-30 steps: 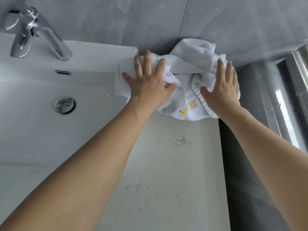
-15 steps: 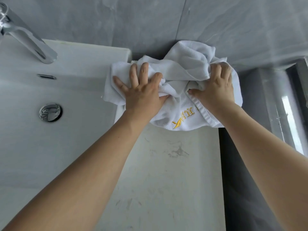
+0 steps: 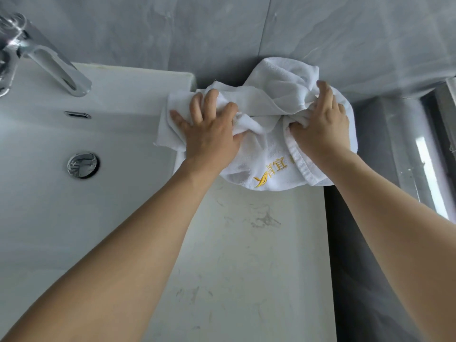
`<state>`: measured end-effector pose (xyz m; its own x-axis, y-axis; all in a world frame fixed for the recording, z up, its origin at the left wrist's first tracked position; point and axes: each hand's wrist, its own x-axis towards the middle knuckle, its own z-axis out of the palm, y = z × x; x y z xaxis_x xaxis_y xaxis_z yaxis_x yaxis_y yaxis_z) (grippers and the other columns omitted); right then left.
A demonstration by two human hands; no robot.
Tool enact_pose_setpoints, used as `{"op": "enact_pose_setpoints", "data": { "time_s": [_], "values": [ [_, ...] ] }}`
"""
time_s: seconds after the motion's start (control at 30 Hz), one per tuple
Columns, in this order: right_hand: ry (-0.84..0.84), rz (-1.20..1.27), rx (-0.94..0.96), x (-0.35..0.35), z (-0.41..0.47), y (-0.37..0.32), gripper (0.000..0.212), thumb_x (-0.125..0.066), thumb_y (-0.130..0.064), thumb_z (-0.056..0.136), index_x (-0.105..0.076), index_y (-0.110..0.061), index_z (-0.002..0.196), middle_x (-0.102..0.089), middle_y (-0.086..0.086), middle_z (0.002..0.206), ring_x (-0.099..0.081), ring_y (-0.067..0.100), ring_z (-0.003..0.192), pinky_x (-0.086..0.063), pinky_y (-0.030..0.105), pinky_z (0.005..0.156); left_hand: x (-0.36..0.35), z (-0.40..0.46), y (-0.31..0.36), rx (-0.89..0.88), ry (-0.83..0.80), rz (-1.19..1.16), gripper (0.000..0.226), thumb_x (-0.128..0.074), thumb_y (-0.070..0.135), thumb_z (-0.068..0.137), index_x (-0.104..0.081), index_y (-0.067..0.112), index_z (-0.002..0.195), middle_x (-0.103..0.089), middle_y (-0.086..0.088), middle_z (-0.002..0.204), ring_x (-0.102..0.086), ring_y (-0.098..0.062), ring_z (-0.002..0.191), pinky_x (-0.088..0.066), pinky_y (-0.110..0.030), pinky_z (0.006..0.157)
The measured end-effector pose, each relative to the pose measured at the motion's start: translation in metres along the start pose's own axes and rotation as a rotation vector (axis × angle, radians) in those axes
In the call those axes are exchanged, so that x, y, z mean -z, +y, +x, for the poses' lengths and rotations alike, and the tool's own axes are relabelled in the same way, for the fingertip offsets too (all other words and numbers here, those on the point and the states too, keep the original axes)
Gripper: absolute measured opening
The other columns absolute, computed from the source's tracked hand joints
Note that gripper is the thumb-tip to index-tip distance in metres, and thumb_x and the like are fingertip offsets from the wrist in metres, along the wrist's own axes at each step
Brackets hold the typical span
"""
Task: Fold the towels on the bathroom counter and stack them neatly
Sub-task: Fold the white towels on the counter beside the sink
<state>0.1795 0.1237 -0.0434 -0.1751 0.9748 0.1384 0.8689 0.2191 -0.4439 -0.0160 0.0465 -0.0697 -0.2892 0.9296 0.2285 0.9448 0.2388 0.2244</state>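
A crumpled heap of white towel (image 3: pixel 271 95) with a yellow embroidered logo lies at the back of the pale counter (image 3: pixel 246 255), against the grey wall. Its left part hangs over the basin's rim. My left hand (image 3: pixel 209 134) sits on the left side of the heap, fingers curled into the cloth. On the right side, my right hand (image 3: pixel 320 129) has its fingers bunched around a fold. How many towels make up the heap I cannot tell.
A white basin (image 3: pixel 86 206) with a chrome drain (image 3: pixel 83 164) fills the left, and a chrome tap (image 3: pixel 44 58) stands at its back left. The counter ends at a dark drop (image 3: pixel 365 267) on the right, with a glass and metal frame (image 3: pixel 424 156) beyond.
Both hands went from lying flat on the heap to curling their fingers into the cloth and gripping it. The towel is bunched tighter between them.
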Motion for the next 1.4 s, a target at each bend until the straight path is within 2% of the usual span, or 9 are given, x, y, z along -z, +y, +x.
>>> {"op": "enact_pose_setpoints", "data": {
  "time_s": [0.1, 0.2, 0.3, 0.4, 0.53, 0.73, 0.9, 1.13, 1.4],
  "values": [
    [0.052, 0.099, -0.023, 0.023, -0.013, -0.008, 0.067, -0.063, -0.029, 0.076, -0.044, -0.014, 0.138, -0.053, 0.009, 0.128, -0.046, 0.031, 0.118, -0.035, 0.036, 0.103, 0.033, -0.003, 0.006, 0.013, 0.192, -0.298, 0.040, -0.061, 0.046, 0.082, -0.059, 0.012, 0.104, -0.049, -0.012, 0.133, -0.048, -0.037, 0.118, -0.040, -0.056, 0.098],
    [0.133, 0.261, -0.021, 0.052, -0.033, -0.015, 0.047, -0.063, -0.030, 0.071, -0.055, -0.014, 0.114, -0.058, -0.003, 0.105, -0.052, 0.021, 0.103, -0.040, 0.026, 0.086, 0.066, -0.022, 0.022, -0.031, 0.329, -0.545, 0.037, -0.064, 0.034, 0.085, -0.059, 0.001, 0.101, -0.053, -0.015, 0.124, -0.051, -0.032, 0.112, -0.042, -0.036, 0.097],
    [0.144, 0.451, -0.047, 0.084, -0.054, -0.015, 0.030, -0.061, -0.026, 0.066, -0.054, -0.022, 0.094, -0.058, -0.006, 0.093, -0.057, 0.018, 0.090, -0.049, 0.033, 0.078, 0.092, -0.049, 0.039, -0.060, 0.408, -0.690, 0.030, -0.067, 0.026, 0.085, -0.058, 0.000, 0.096, -0.055, -0.012, 0.118, -0.053, -0.026, 0.113, -0.044, -0.034, 0.097],
    [0.077, 0.660, -0.091, 0.109, -0.079, -0.012, 0.025, -0.057, -0.021, 0.061, -0.053, -0.035, 0.081, -0.057, -0.001, 0.083, -0.056, 0.015, 0.070, -0.046, 0.029, 0.059, 0.109, -0.077, 0.050, -0.061, 0.368, -0.825, 0.029, -0.070, 0.024, 0.080, -0.059, -0.001, 0.091, -0.058, -0.003, 0.106, -0.058, -0.018, 0.102, -0.043, -0.020, 0.088],
    [-0.110, 0.821, -0.141, 0.112, -0.117, 0.002, 0.016, -0.046, -0.002, 0.067, -0.047, -0.018, 0.069, -0.042, -0.012, 0.046, -0.035, 0.008, 0.038, -0.029, 0.016, 0.042, 0.108, -0.117, 0.052, 0.043, 0.157, -0.942, 0.036, -0.066, 0.039, 0.071, -0.064, 0.007, 0.087, -0.066, -0.001, 0.088, -0.061, -0.011, 0.080, -0.046, -0.018, 0.072],
    [-0.541, 0.506, -0.337, 0.061, -0.177, 0.036, 0.021, -0.057, -0.019, 0.061, -0.063, -0.015, 0.081, -0.066, 0.014, 0.068, -0.061, 0.030, 0.057, -0.050, 0.036, 0.050, 0.046, -0.167, 0.019, 0.094, -0.244, -0.646, 0.049, -0.056, 0.059, 0.065, -0.059, 0.015, 0.085, -0.057, 0.000, 0.090, -0.059, -0.022, 0.085, -0.047, -0.034, 0.074],
    [-0.768, -0.025, -0.340, -0.001, -0.217, 0.030, 0.034, -0.063, -0.031, 0.074, -0.039, -0.017, 0.093, -0.058, 0.006, 0.088, -0.058, 0.029, 0.077, -0.052, 0.038, 0.068, 0.004, -0.214, -0.010, -0.029, -0.574, -0.271, 0.072, -0.061, 0.061, 0.065, -0.052, 0.029, 0.129, -0.039, -0.003, 0.135, -0.043, -0.033, 0.120, -0.047, -0.044, 0.093],
    [-0.855, -0.153, -0.225, -0.014, -0.210, -0.008, 0.041, -0.062, -0.032, 0.080, -0.036, -0.017, 0.108, -0.050, -0.002, 0.083, -0.048, 0.020, 0.076, -0.041, 0.034, 0.064, 0.019, -0.229, -0.033, -0.014, -0.618, -0.119, 0.056, -0.067, 0.051, 0.076, -0.050, 0.031, 0.125, -0.045, -0.003, 0.123, -0.049, -0.033, 0.101, -0.047, -0.040, 0.084],
    [-0.969, -0.159, -0.234, -0.034, -0.225, -0.033, 0.051, -0.060, -0.021, 0.076, -0.033, -0.019, 0.119, -0.057, 0.005, 0.097, -0.055, 0.023, 0.085, -0.049, 0.038, 0.075, 0.025, -0.267, -0.058, -0.028, -0.586, -0.047, 0.059, -0.061, 0.059, 0.082, -0.045, 0.028, 0.129, -0.044, -0.007, 0.122, -0.048, -0.032, 0.107, -0.045, -0.037, 0.084]
  ]
}}
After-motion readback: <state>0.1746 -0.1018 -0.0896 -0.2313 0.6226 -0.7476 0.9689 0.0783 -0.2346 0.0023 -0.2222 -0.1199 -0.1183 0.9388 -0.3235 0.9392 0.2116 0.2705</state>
